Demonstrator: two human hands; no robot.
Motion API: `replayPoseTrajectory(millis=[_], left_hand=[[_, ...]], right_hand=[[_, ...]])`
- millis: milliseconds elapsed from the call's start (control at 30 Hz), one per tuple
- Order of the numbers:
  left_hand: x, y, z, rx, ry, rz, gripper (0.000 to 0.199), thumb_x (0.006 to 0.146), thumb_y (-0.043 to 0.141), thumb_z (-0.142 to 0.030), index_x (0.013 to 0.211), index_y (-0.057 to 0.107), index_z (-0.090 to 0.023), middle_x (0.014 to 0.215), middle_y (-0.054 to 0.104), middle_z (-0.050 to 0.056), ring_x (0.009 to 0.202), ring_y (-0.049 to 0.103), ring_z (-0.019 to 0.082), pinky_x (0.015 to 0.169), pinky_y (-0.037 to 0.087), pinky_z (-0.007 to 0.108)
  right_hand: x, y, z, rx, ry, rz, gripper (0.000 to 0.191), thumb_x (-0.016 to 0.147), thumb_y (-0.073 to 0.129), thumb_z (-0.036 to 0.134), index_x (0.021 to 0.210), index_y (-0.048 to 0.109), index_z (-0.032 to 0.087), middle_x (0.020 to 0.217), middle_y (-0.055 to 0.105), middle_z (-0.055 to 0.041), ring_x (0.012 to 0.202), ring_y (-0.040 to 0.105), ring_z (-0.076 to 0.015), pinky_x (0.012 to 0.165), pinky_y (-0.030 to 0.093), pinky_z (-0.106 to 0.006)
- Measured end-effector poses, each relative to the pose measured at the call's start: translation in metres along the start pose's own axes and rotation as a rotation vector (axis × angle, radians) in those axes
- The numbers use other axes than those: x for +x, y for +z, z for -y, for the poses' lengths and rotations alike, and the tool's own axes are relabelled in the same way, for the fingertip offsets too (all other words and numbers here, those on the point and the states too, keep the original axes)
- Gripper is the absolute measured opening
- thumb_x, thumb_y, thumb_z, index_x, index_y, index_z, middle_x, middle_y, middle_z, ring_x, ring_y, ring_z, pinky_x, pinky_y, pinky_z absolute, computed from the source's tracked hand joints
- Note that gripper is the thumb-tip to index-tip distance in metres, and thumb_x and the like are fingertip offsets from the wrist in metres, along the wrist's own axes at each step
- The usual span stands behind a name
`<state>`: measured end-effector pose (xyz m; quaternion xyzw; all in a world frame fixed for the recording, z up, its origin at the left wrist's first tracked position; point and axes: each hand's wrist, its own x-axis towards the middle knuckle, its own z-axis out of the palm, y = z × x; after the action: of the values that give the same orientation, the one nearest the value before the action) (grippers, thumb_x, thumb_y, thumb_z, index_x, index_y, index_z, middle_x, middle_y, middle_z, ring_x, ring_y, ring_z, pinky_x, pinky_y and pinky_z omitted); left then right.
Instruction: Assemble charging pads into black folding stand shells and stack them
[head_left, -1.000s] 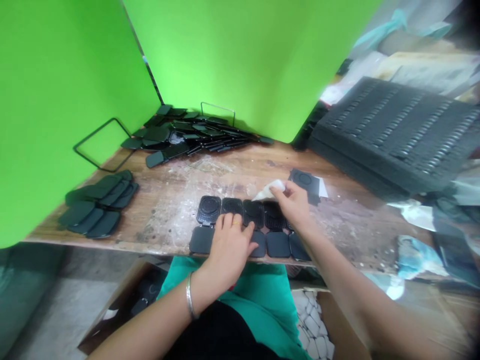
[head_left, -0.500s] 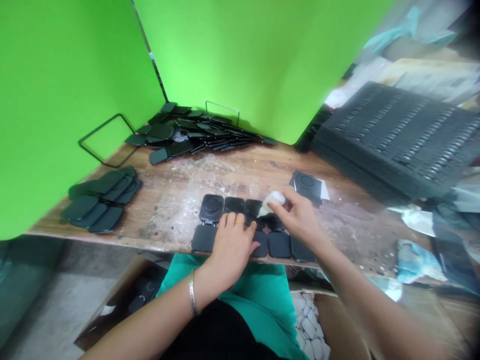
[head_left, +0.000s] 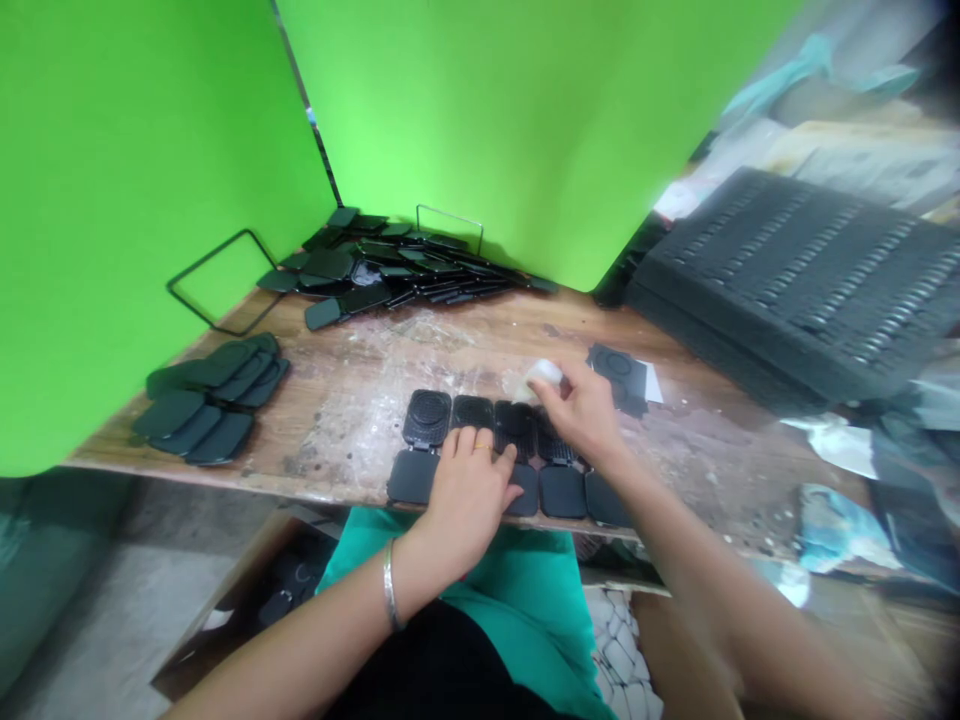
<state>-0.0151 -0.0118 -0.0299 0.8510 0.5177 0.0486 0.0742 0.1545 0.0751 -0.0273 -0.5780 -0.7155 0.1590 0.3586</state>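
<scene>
A row of open black hinged plastic cases [head_left: 427, 420] lies at the near edge of the wooden table [head_left: 352, 390]. My left hand [head_left: 469, 490] presses flat on the lower halves near the middle of the row. My right hand [head_left: 581, 410] pinches a small white cloth [head_left: 538, 376] just above the ribbed upper halves at the right of the row.
A heap of black cases [head_left: 390, 265] lies at the back by the green screen. Stacked dark flat pieces [head_left: 210, 395] sit at the left edge. More black pieces on white paper [head_left: 622, 372] lie right of my hand. A large black ribbed tray [head_left: 795, 280] fills the right.
My right hand with the white cloth has swept over the upper halves of the cases, down and then back up. My left hand stays pressed on the row.
</scene>
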Motion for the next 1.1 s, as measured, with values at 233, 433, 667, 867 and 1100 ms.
replayPoseTrajectory(millis=[233,433,667,867,1100], left_hand=[[-0.004,-0.003,0.001,-0.095,-0.028,0.011,0.048,0.089,0.064,-0.041,0.132,0.059,-0.021,0.109,0.055,0.012,0.102,0.047,0.029,0.092,0.042,0.043],[-0.017,-0.012,0.020,-0.105,-0.141,-0.059,0.047,0.089,0.065,-0.035,0.132,0.055,-0.016,0.112,0.053,0.012,0.105,0.046,0.029,0.092,0.043,0.043],[-0.023,-0.008,0.032,-0.055,-0.173,-0.022,0.043,0.089,0.065,-0.036,0.129,0.061,-0.020,0.110,0.053,0.012,0.104,0.046,0.031,0.088,0.044,0.043],[-0.022,-0.010,0.033,-0.032,-0.163,0.009,0.046,0.089,0.065,-0.038,0.131,0.060,-0.020,0.111,0.055,0.013,0.105,0.047,0.031,0.089,0.044,0.044],[-0.021,-0.016,0.033,-0.008,-0.157,0.076,0.057,0.085,0.068,-0.045,0.135,0.058,-0.020,0.112,0.057,0.013,0.105,0.049,0.032,0.090,0.042,0.044]], right_hand=[[-0.014,-0.014,-0.018,0.308,0.321,-0.121,0.030,0.072,0.065,0.047,0.080,0.065,0.017,0.064,0.059,-0.0003,0.056,0.046,-0.0149,0.054,0.036,-0.027],[-0.014,-0.002,-0.010,0.645,0.471,-0.111,0.036,0.066,0.073,0.046,0.083,0.068,0.015,0.063,0.060,0.0007,0.049,0.041,-0.0110,0.047,0.031,-0.024],[-0.003,0.028,0.007,0.635,0.401,-0.047,0.032,0.067,0.072,0.044,0.081,0.069,0.016,0.071,0.068,-0.0032,0.061,0.057,-0.0171,0.058,0.045,-0.029],[0.004,0.043,0.005,0.563,0.348,-0.025,0.036,0.068,0.068,0.047,0.084,0.069,0.015,0.075,0.069,-0.0052,0.067,0.060,-0.0196,0.063,0.047,-0.031],[0.002,0.031,0.018,0.249,0.174,0.014,0.029,0.077,0.060,0.044,0.081,0.066,0.016,0.065,0.061,-0.0015,0.059,0.050,-0.0165,0.058,0.038,-0.028]])
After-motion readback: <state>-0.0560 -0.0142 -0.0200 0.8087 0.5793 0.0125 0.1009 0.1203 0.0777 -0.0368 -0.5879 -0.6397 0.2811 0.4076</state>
